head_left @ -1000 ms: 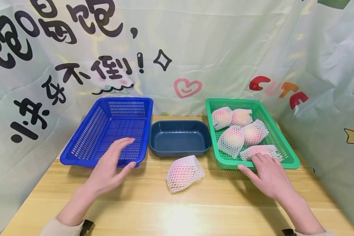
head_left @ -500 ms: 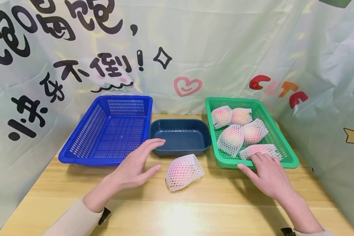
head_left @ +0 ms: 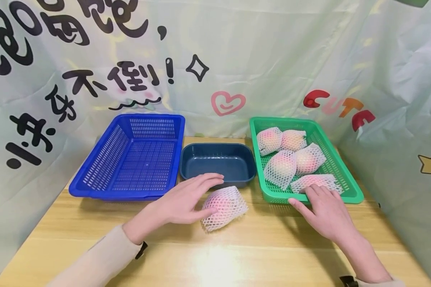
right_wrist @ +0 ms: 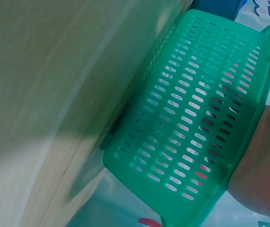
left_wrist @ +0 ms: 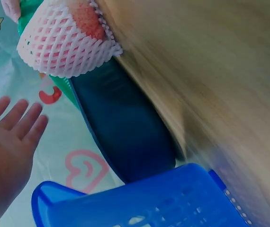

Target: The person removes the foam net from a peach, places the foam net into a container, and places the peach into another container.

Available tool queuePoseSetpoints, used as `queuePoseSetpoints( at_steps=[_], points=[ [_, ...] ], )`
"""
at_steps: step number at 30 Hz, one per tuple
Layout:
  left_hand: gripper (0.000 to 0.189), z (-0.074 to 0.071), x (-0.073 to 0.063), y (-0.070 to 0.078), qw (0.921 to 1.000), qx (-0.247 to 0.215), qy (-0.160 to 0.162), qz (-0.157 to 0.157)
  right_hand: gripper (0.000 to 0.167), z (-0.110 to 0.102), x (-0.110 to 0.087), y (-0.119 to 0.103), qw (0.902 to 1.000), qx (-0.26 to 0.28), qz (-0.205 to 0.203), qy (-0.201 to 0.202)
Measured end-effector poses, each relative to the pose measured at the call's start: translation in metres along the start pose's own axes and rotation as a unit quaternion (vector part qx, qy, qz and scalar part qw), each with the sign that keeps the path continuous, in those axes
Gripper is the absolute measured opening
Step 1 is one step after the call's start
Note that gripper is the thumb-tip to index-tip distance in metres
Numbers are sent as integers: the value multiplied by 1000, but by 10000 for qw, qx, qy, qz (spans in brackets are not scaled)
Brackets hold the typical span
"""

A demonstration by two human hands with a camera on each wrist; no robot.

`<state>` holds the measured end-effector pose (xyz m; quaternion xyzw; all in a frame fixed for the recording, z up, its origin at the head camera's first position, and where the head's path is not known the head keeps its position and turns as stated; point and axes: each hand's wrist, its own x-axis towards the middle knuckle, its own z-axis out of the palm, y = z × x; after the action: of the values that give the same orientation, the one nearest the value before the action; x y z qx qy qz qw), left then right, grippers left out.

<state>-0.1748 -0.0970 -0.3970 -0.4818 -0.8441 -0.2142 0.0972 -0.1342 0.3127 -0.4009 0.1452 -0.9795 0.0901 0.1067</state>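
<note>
On the table lies a pinkish-red fruit (head_left: 227, 205) in a white foam net, which also shows in the left wrist view as the netted fruit (left_wrist: 61, 40). My left hand (head_left: 186, 199) reaches over its left side, fingers extended and thumb apart, overlapping the net in the head view. My right hand (head_left: 328, 213) bends over the near rim of the green basket (head_left: 355, 195), fingers inside and thumb outside, gripping the rim. Its fingertips are right at the nearest netted fruit (head_left: 321, 182), partly hiding it. Several other netted fruits (head_left: 281, 167) lie further back in the basket.
A blue basket (head_left: 80, 187) stands at the left. Between the baskets sits a dark blue dish (head_left: 215, 161). A printed cloth (head_left: 273, 59) hangs close behind the containers and along both sides of the wooden table (head_left: 172, 255).
My left hand has moved right, from the blue basket's front edge to the netted fruit on the table. The right hand has stayed at the green basket's rim.
</note>
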Motion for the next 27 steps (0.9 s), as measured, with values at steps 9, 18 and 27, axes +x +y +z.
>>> queuePoseSetpoints(
  at_steps=[9,18,27],
  points=[
    [77,9,12,-4,9953,-13,-948,-196,54,1,0,1,10000,-15,15,-10],
    [85,17,21,-6,9874,-83,-1529,-403,54,1,0,0,10000,-16,33,-68],
    [95,23,24,-6,9792,-134,-1920,-638,52,1,1,1,10000,-9,17,-24]
  ],
)
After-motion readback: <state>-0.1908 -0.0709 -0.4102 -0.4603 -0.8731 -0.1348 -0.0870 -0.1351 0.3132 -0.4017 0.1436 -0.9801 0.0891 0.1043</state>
